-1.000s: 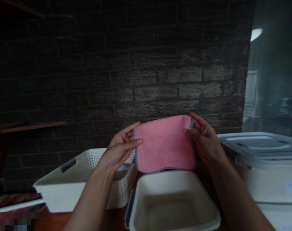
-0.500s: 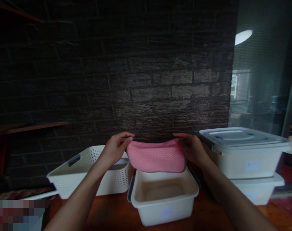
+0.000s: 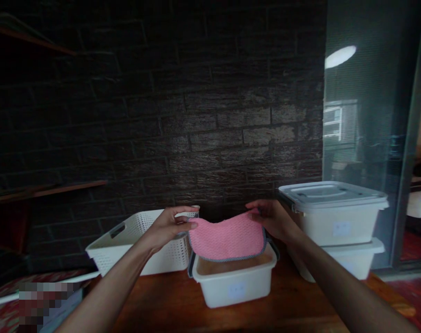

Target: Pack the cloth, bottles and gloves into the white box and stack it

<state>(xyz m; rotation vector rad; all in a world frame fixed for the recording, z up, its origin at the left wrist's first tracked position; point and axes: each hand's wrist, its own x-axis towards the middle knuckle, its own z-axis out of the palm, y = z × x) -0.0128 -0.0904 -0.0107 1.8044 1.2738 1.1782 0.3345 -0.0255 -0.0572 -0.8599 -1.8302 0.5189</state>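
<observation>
A pink textured cloth (image 3: pixel 227 238) with a dark edging hangs between my two hands, its top edge sagging in the middle. My left hand (image 3: pixel 170 226) pinches its upper left corner between thumb and fingers. The upper right corner is gripped by my right hand (image 3: pixel 269 217), whose fingertips are partly hidden. Directly below and behind the cloth stands an open white plastic bin (image 3: pixel 236 286) with grey side handles; the cloth covers part of its opening.
Left of the bin sits a white perforated basket (image 3: pixel 141 263). Two lidded white boxes (image 3: pixel 338 226) are stacked on the right. All stand on a wooden table (image 3: pixel 182 305) before a dark brick wall (image 3: pixel 196 115). A shelf (image 3: pixel 51 190) juts out at left.
The view has shifted and tilted slightly. The cloth's top edge sags more, and it hangs a little lower in view. Both hands keep hold of its corners.
</observation>
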